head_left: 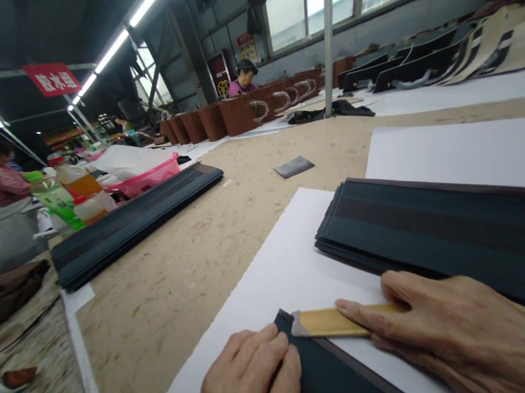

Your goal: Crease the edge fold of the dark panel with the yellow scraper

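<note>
A dark navy strip of sheet material (345,378) lies on white paper (255,299) in front of me. My left hand (248,388) rests on its left side, fingers laid flat near the far corner. My right hand (447,320) grips a flat yellow stick (328,322) with a pale, angled tip. That tip touches the strip's edge close to the far corner, just right of my left fingertips. Beyond my right hand lies a stack of similar dark strips (448,211), partly covered by the hand and wrist.
Another stack of dark strips (140,225) lies at the table's left edge. Behind it stand bottles (57,199) and a pink basin (150,175). A small grey piece (294,166) lies on the tan tabletop (177,259). Brown bags (240,113) line the back, near a seated person.
</note>
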Available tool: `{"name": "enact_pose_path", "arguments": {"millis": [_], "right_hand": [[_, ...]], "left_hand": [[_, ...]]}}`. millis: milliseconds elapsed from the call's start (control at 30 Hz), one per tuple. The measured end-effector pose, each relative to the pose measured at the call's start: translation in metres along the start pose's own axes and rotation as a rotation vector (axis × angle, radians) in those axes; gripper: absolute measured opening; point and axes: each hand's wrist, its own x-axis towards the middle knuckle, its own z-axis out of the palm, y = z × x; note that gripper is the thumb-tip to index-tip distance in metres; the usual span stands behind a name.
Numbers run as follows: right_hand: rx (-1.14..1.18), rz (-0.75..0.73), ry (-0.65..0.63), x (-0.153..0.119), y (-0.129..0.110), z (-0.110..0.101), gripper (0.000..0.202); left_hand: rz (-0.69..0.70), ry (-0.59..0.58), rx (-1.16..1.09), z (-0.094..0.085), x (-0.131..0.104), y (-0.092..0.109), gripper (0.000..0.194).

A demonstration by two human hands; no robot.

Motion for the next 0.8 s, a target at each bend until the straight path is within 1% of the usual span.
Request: {"name": "enact_pose_path", "arguments": {"millis": [133, 233, 433, 633, 800], "right_hand": [[0.026, -0.016, -0.009, 0.001, 0.002, 0.0, 0.035], [0.034, -0.019, 0.008, 0.004, 0.003, 0.0, 0.036], [0.006, -0.012, -0.024, 0.008, 0.004, 0.003, 0.034], [0.001, -0.007, -0.051, 0.01, 0.004, 0.006, 0.036], [0.025, 0.003, -0.046, 0.014, 0.002, 0.003, 0.035]], "left_hand": [[0.003, -0.007, 0.011, 0.001, -0.001, -0.001, 0.031], [0.008, -0.021, 0.013, 0.001, -0.005, -0.003, 0.027], [0.065, -0.092, -0.015, -0.001, -0.01, -0.005, 0.025], [0.069, -0.082, -0.002, -0.001, -0.009, -0.006, 0.023], [0.08, -0.092, 0.013, -0.002, -0.009, -0.006, 0.024]]}}
